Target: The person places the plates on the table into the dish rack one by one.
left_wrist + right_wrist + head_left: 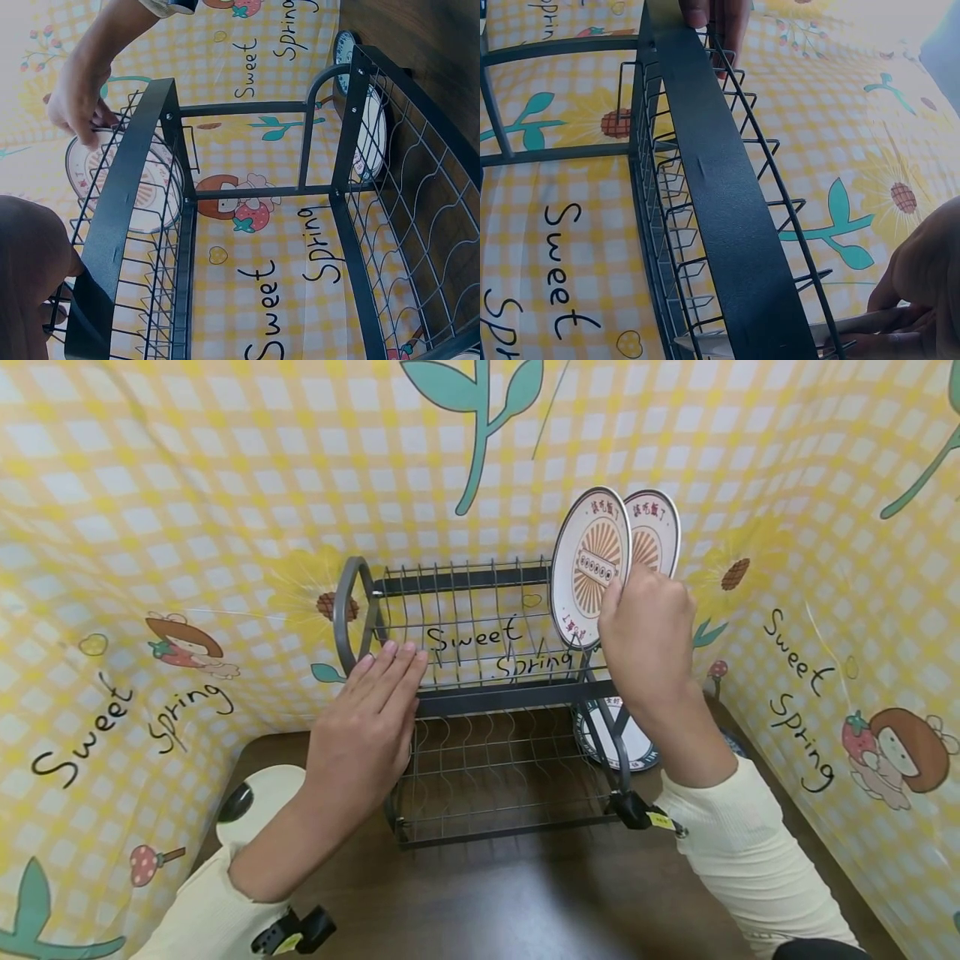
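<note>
A dark metal two-tier dish rack stands on the brown table. My right hand pinches the edge of a white plate with an orange sunburst, upright at the right end of the upper tier. A matching plate stands just behind it, partly hidden. In the right wrist view, the thumb and fingers hold the thin plate edge-on by the wires. My left hand holds the rack's upper front rail at the left end, its fingers laid over the top and the thumb on the rail's front.
A round plate with a blue-patterned rim shows behind the rack's lower right side, with another blue-rimmed piece farther right. A cream round dish with a dark spot lies at left. Yellow checked cloth walls the table in.
</note>
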Demonstrator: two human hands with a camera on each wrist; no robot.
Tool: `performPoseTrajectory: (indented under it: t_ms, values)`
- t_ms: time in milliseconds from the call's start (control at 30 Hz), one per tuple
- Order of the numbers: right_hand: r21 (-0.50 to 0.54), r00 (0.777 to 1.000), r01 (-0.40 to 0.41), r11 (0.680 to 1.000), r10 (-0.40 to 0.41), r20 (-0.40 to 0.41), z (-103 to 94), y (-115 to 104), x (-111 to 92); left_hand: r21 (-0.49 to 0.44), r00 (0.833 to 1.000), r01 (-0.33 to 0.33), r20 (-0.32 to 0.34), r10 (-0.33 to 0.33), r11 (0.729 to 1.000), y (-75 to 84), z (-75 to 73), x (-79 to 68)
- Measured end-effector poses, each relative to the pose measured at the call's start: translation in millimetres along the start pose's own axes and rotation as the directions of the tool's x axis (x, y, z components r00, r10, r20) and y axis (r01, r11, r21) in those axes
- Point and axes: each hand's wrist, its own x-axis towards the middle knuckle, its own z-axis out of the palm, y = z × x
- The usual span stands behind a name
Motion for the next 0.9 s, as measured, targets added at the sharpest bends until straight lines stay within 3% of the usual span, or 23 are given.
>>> performPoseTrajectory:
  t_ms: [433, 700, 900]
  values:
    - [0.037, 0.992, -0.120, 0.992, 0.118, 0.045, -4.1, -3.1, -2.5, -0.012, 1.000, 0.005, -0.004, -0.005, 1.000, 0.9, -0.5, 0.8]
    - [-0.051, 0.995, -0.093, 0.994, 0.095, 0.042, -2.7, -3.5, -2.9, -0.019, 1.000, 0.009, 0.008, -0.009, 1.000, 1.2, -2.0, 1.1]
    - [-0.029, 0.995, -0.093, 0.995, 0.094, 0.035, -2.1, -2.6, -2.7, -0.022, 1.000, 0.009, 0.008, -0.009, 1.000, 2.1, -3.3, 2.1]
